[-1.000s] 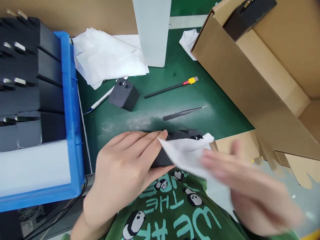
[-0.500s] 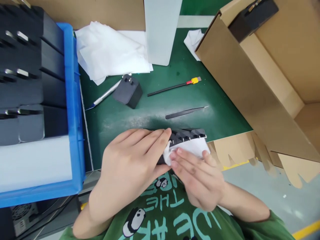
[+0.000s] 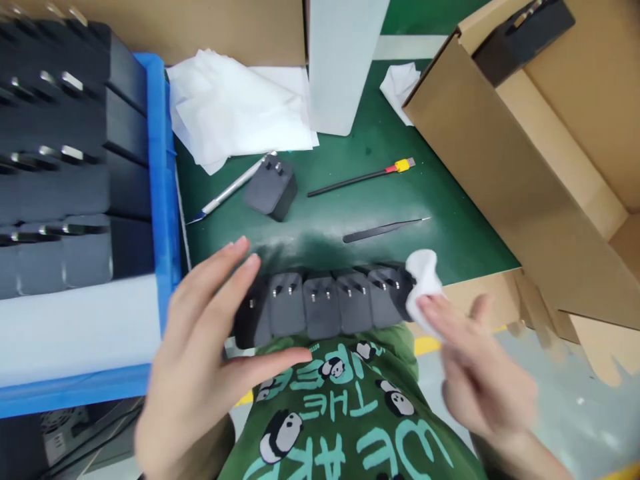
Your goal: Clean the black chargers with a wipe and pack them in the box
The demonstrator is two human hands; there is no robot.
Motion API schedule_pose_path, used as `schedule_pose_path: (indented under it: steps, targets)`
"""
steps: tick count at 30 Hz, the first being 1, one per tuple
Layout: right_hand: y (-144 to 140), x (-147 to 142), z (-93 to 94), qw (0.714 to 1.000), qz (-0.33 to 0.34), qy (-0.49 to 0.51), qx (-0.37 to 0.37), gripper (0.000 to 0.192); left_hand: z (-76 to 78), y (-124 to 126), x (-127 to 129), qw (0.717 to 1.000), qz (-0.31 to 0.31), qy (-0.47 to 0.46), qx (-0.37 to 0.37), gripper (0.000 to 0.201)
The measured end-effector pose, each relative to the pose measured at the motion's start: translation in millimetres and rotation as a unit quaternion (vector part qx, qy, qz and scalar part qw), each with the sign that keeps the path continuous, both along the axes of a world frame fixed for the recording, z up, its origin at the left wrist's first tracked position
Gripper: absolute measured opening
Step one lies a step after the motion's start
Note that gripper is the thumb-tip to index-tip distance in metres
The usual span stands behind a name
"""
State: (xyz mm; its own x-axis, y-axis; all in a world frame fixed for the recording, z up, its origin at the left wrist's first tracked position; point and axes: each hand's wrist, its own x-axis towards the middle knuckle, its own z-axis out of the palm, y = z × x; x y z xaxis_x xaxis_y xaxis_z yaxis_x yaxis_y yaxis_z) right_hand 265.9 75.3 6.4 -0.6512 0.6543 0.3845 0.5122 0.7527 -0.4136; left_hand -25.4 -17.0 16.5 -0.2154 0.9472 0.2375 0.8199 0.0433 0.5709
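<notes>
Since the earlier frame the left hand (image 3: 210, 360) has been opening: half a second ago its fingers were lying over the row of black plug adapters (image 3: 325, 303), and now they are spreading wide and lifting clear, with only the thumb reaching under the row's left end, so the prong faces are showing. The right hand (image 3: 475, 373) has been sliding outward too, carrying the white cloth (image 3: 423, 287) from the middle of the row to its right end.

The row is sitting along the near edge of the bench (image 3: 350, 200), close to the person's green shirt (image 3: 345, 413), five or so blocks packed side by side. The right hand is pinching the bunched cloth between its fingertips and pressing it against the last adapter; the hand is blurring, so the exact grip is hard to read.

Judging from this, the wiping is going best if the left hand is bracing the left end lightly so the blocks are not sliding apart, while the cloth is passing over each face around the prongs without snagging them.

The tweezers (image 3: 383, 230), the yellow-tipped stick (image 3: 360, 178), the loose adapter (image 3: 271, 189), the blue bin (image 3: 163, 200) and the cardboard box (image 3: 500, 167) are lying as before.
</notes>
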Motion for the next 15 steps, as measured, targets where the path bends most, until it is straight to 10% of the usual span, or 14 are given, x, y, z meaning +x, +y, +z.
schedule_pose_path:
  steps: [15]
  targets:
    - [-11,-78,-5.4,0.982,0.141,-0.005,0.124,0.039,-21.1,11,4,0.995,-0.048,-0.084,0.039,0.051]
